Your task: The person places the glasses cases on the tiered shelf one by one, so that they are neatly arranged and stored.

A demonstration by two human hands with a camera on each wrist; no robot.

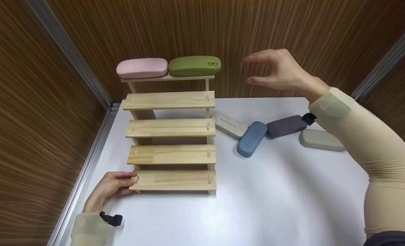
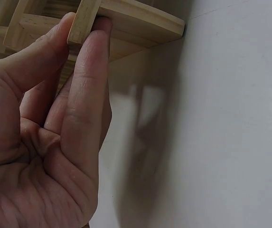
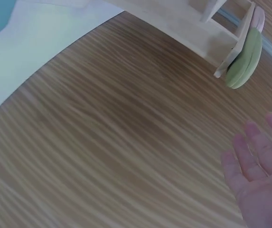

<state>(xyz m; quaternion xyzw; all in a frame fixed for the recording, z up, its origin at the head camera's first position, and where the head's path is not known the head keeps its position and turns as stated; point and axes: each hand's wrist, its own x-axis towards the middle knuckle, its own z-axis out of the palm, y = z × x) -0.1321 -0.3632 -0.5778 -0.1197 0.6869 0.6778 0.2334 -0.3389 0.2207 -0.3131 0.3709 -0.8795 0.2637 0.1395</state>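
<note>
Atop a wooden rack (image 1: 170,128) on a white desk (image 1: 274,205), a pink case (image 1: 142,67) and a green case (image 1: 192,67) lie end to end in the head view. A person's left hand (image 1: 113,186) holds the left end of the lowest shelf (image 1: 175,181); the right hand (image 1: 277,70), its grip apart and empty, hangs in the air right of the green case. Blue (image 1: 252,138), dark (image 1: 286,127) and two pale cases (image 1: 320,140) lie beyond the rack's right side. From the left wrist, thumb and fingers pinch the shelf's edge. From the right wrist, spread fingers stand clear of the green case.
</note>
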